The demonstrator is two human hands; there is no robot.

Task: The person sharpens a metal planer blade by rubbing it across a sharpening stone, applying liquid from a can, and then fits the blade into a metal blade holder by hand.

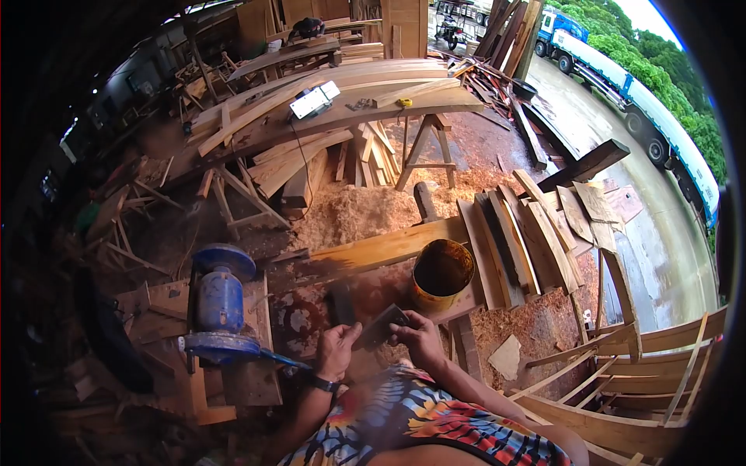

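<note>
Close in front of my body, both hands grip a dark, flat, rectangular metal plate [380, 326], held at a slant. My left hand [337, 353], with a dark band on the wrist, pinches its lower left end. At its upper right end, the fingers of my right hand [420, 339] are closed on the edge. To the left of my hands stands a blue bench grinder [221, 301] with a wheel housing at each end. A stained round bucket [443, 273] is just beyond my right hand. Fine markings on the plate are too small to make out.
Cut boards [517, 248] lean in a row right of the bucket. A long workbench [435, 99] bears planks and a white box-like device [315, 99]. Sawdust [353, 211] covers the floor below. Wooden slats [614, 380] stand at lower right; a truck [637, 93] is outside.
</note>
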